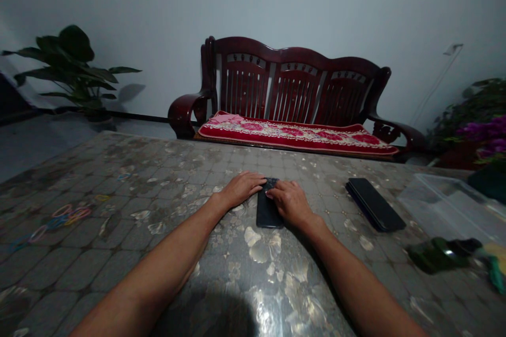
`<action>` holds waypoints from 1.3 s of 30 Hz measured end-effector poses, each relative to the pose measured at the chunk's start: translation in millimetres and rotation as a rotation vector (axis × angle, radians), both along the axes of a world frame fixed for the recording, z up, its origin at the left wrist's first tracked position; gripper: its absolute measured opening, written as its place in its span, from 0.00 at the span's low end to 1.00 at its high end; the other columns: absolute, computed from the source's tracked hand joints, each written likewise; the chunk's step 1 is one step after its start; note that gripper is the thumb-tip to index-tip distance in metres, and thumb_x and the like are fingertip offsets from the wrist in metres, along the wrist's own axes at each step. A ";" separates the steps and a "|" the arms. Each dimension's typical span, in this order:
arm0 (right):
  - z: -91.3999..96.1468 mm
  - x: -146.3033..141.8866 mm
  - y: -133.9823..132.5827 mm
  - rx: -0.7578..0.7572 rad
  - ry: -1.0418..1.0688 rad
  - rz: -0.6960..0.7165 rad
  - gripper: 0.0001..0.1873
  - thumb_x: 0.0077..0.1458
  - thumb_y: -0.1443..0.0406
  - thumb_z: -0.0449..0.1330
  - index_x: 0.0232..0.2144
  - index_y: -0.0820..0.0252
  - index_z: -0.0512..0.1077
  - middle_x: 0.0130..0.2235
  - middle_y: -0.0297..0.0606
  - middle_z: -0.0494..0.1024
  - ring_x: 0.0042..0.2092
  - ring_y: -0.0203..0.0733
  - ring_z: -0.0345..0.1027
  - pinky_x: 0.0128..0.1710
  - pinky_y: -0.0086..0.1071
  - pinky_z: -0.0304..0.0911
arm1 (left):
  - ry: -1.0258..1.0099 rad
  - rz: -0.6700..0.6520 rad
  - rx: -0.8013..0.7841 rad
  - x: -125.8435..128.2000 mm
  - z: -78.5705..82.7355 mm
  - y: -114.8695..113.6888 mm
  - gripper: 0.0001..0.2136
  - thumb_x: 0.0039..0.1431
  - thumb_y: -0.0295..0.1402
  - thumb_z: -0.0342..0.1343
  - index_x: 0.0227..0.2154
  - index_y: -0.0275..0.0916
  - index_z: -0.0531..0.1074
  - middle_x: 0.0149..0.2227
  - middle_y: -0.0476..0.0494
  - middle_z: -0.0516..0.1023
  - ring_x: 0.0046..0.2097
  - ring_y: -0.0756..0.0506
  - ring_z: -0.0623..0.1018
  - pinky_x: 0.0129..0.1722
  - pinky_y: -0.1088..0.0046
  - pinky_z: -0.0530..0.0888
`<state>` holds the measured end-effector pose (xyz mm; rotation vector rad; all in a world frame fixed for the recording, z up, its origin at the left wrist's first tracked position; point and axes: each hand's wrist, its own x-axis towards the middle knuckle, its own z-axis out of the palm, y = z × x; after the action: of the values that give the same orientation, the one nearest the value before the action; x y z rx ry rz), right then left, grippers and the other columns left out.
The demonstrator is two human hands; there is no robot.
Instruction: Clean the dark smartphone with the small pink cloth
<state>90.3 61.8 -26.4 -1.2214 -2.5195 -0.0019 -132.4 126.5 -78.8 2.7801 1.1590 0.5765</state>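
Note:
A flat, dark rectangular piece (269,213) lies on the patterned table in front of me, its long side pointing away. My left hand (244,188) reaches in from the left, fingers closed together at its far left corner. Over its far right part bends my right hand (291,202), fingers curled and thumb pressed against the surface. Whether anything small sits between the fingertips is hidden. To the right rests a stack of similar black flat pieces (375,204), apart from both hands.
Colourful rubber bands (71,216) lie scattered on the table (130,253) at left. At right stand a clear plastic box (446,205) and a dark green item (438,254). Beyond the far edge is a wooden bench (296,84) with a red floral cushion (292,130); potted plants (79,68) flank it.

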 end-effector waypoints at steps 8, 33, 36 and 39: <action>-0.4 3.3 -4.7 -0.014 0.017 0.154 0.11 0.60 0.71 0.56 0.37 0.58 0.79 0.36 0.39 0.77 0.40 0.42 0.66 0.41 0.36 0.51 | 0.016 0.006 -0.004 0.0 4.7 -2.9 0.16 0.72 0.38 0.48 0.56 0.45 0.73 0.60 0.42 0.74 0.61 0.43 0.72 0.65 0.59 0.62; -6.5 16.8 0.4 0.006 0.063 0.086 0.10 0.51 0.73 0.59 0.31 0.58 0.79 0.32 0.36 0.78 0.37 0.41 0.68 0.40 0.36 0.51 | 0.076 0.065 0.004 4.0 10.2 -8.2 0.15 0.71 0.36 0.48 0.56 0.47 0.73 0.60 0.44 0.74 0.61 0.43 0.73 0.65 0.58 0.63; -9.4 17.8 0.9 0.028 0.112 0.065 0.09 0.51 0.73 0.59 0.30 0.58 0.79 0.30 0.36 0.77 0.36 0.40 0.68 0.40 0.35 0.51 | 0.094 0.085 -0.015 4.6 11.7 -9.0 0.15 0.70 0.35 0.49 0.56 0.46 0.73 0.60 0.45 0.74 0.61 0.43 0.73 0.65 0.56 0.62; -13.7 19.7 4.1 0.097 0.173 -0.023 0.09 0.57 0.70 0.58 0.34 0.58 0.79 0.32 0.37 0.77 0.35 0.40 0.67 0.40 0.35 0.51 | 0.099 0.101 -0.013 4.8 13.7 -10.5 0.15 0.70 0.34 0.50 0.55 0.46 0.74 0.60 0.45 0.74 0.61 0.43 0.73 0.66 0.56 0.61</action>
<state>110.0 65.9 -40.1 -1.1596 -2.3290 -0.0219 -127.6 116.0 -65.1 2.7808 1.3241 0.4421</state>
